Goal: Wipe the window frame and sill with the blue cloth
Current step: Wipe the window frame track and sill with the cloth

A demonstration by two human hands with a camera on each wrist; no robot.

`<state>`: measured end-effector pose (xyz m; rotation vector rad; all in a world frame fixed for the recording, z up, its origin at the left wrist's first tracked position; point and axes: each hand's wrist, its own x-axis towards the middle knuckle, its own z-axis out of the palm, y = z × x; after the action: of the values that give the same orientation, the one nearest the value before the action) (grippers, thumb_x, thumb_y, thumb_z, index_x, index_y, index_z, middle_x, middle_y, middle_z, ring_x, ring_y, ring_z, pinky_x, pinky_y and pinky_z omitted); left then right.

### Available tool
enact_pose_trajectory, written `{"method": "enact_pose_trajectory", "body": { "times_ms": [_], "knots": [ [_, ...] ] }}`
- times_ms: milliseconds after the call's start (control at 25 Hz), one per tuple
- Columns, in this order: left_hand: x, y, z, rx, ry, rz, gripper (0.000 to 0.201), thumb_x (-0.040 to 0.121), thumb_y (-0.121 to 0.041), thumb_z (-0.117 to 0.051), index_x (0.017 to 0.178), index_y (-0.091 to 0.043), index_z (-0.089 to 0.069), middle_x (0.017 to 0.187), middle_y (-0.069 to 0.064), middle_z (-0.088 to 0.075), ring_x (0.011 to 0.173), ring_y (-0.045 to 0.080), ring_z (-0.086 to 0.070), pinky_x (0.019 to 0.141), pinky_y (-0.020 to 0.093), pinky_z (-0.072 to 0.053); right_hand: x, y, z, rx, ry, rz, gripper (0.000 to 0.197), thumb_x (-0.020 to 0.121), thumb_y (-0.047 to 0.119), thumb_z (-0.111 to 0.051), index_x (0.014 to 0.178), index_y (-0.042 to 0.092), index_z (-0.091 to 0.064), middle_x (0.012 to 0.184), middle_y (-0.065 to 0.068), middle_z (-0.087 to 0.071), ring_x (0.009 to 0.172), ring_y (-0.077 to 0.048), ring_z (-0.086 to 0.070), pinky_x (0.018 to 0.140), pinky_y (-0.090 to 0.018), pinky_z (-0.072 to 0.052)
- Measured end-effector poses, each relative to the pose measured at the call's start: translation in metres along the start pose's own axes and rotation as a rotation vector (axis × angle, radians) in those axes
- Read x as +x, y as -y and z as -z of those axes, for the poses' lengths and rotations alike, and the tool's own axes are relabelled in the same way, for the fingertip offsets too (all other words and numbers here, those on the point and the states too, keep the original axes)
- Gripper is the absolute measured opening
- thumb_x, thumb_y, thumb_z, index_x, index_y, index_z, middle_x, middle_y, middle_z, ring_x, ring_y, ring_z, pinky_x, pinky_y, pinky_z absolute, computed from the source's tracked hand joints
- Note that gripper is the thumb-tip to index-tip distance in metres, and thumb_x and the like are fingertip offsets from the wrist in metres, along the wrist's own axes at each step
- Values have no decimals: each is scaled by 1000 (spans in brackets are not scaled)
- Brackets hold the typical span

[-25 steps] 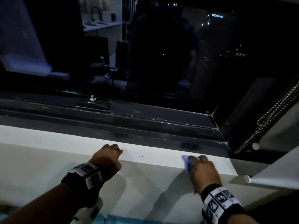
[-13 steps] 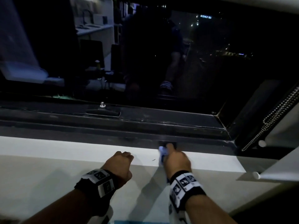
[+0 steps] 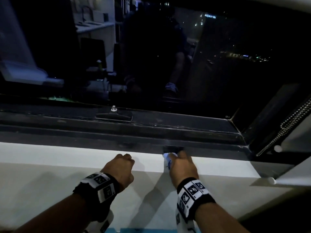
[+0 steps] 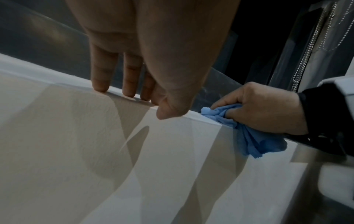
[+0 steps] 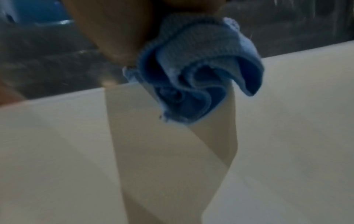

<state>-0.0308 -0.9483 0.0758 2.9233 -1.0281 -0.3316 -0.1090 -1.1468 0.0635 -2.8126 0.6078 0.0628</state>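
Observation:
My right hand (image 3: 182,166) grips the bunched blue cloth (image 3: 168,158) and presses it on the back of the white sill (image 3: 67,153), where it meets the dark window frame (image 3: 151,133). In the left wrist view the cloth (image 4: 249,136) spills from under my right hand (image 4: 264,109) and hangs over the sill's front edge. The right wrist view shows the cloth (image 5: 191,75) crumpled below the palm. My left hand (image 3: 121,167) holds nothing; its fingertips (image 4: 99,87) rest on the sill's edge, a hand's width left of the cloth.
A latch with a metal stud (image 3: 114,114) sits on the frame rail, left of centre. At the right, a bead chain (image 3: 286,128) hangs beside the frame's corner, with a white knob (image 3: 277,148) and a blind's bottom bar (image 3: 294,180) below it. Dark glass fills the upper view.
My right hand has slid the cloth leftward along the sill, closer to the left hand, and up against the dark frame. The left hand has stayed on the sill's edge.

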Motion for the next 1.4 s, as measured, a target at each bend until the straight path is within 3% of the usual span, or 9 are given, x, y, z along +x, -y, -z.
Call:
{"method": "enact_pose_trajectory", "body": {
  "times_ms": [160, 360, 480, 640, 840, 960, 1080, 1240, 1400],
  "knots": [
    [1, 3, -3, 27, -1, -35, 44, 82, -23, -48, 125, -14, -49, 136, 1, -44, 120, 22, -41, 99, 33, -41, 5, -5, 29, -29, 139, 145, 33, 82, 43, -50, 114, 42, -55, 113, -6, -60, 103, -31, -60, 89, -33, -49],
    [0, 4, -5, 10, 25, -34, 47, 82, -21, -49, 129, -15, -45, 140, 0, -40, 125, 22, -36, 102, 36, -40, 11, 20, 9, -159, 23, 100, 35, 96, 47, -35, 115, 28, -56, 120, -12, -51, 103, -36, -58, 90, -39, -48],
    [1, 6, -5, 22, 19, -33, 48, 83, -22, -49, 130, -16, -44, 139, 0, -39, 125, 22, -36, 101, 37, -41, 3, 29, -3, -136, 18, 171, 32, 96, 43, -37, 121, 31, -53, 122, -10, -47, 108, -34, -54, 92, -38, -47],
    [0, 7, -4, 5, 25, -32, 48, 83, -22, -49, 130, -17, -44, 139, -1, -39, 125, 21, -35, 100, 38, -42, -13, 17, 18, -83, 183, 324, 26, 89, 42, -48, 112, 36, -59, 113, -4, -58, 105, -28, -58, 90, -26, -45],
    [-2, 5, -2, 10, 31, -34, 47, 83, -20, -48, 130, -17, -43, 139, -2, -38, 126, 21, -34, 98, 38, -44, 7, 21, 5, -57, 49, 109, 35, 92, 40, -41, 126, 43, -47, 130, -7, -46, 114, -34, -52, 98, -38, -44],
    [-2, 7, -2, -1, 27, -33, 48, 83, -19, -48, 130, -17, -43, 139, -1, -39, 126, 21, -34, 99, 38, -42, -10, 30, -16, -27, 75, 246, 43, 87, 55, -31, 127, 43, -43, 125, -3, -47, 118, -29, -48, 100, -34, -41],
    [-2, 7, -3, -7, 31, -30, 49, 83, -18, -49, 132, -17, -43, 141, -1, -38, 127, 21, -34, 101, 38, -41, -14, 25, 8, -91, 172, 374, 39, 82, 55, -37, 115, 43, -54, 113, 0, -53, 107, -26, -55, 88, -24, -40],
    [-1, 7, -4, 3, 17, -33, 49, 83, -20, -49, 131, -18, -43, 140, -2, -38, 125, 20, -35, 99, 38, -42, -4, 28, 9, -26, 6, 253, 27, 89, 47, -47, 116, 51, -48, 120, 1, -50, 110, -30, -55, 93, -33, -43],
    [-2, 9, -4, -4, 6, -42, 52, 84, -20, -50, 135, -19, -40, 143, -3, -35, 128, 20, -33, 104, 35, -38, -27, 50, -5, 7, 121, 444, 30, 90, 40, -51, 119, 46, -50, 117, 1, -52, 110, -26, -52, 94, -35, -45]
  ]
}}
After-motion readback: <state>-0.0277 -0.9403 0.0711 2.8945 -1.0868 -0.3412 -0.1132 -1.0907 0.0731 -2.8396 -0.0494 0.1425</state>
